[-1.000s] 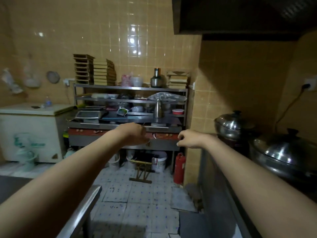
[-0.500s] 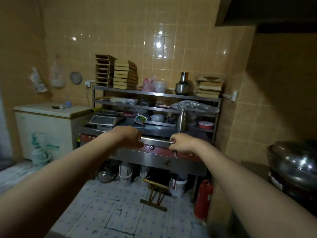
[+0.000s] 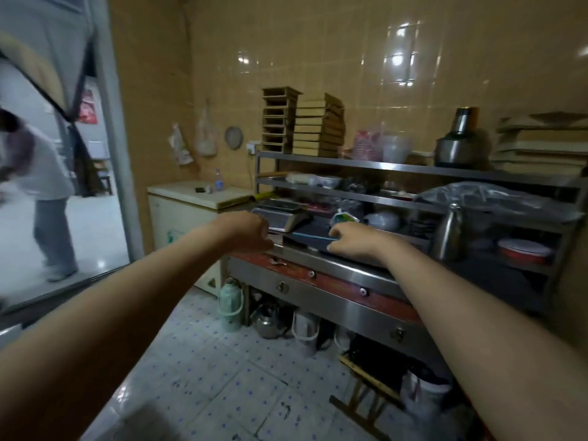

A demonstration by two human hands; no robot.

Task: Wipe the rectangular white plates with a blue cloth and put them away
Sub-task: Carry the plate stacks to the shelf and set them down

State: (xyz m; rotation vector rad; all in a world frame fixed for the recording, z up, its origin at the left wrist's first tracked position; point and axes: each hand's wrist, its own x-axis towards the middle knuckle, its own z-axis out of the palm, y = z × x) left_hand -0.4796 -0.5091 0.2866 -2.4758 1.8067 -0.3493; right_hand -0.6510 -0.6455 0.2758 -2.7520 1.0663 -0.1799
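Note:
No rectangular white plate and no blue cloth can be made out in this view. Both my arms reach forward toward a steel counter (image 3: 334,265) with shelves above it. My left hand (image 3: 248,230) is a curled fist in front of the counter's left end, near a weighing scale (image 3: 280,214), and I see nothing in it. My right hand (image 3: 350,240) has its fingers curled, with nothing visible in them. It hovers in front of a dark flat thing with a blue edge (image 3: 311,236) on the counter.
A white chest freezer (image 3: 187,211) stands left of the counter, and a doorway at far left shows a person (image 3: 44,186) walking. Kettles, buckets and a green flask (image 3: 230,303) sit under the counter. A wooden stool (image 3: 366,396) stands on the tiled floor. Stacked boxes (image 3: 318,128) top the shelf.
My view has swung left and closer to the counter. The pots at the right are gone from view and the doorway has appeared. Both hands stay curled and outstretched.

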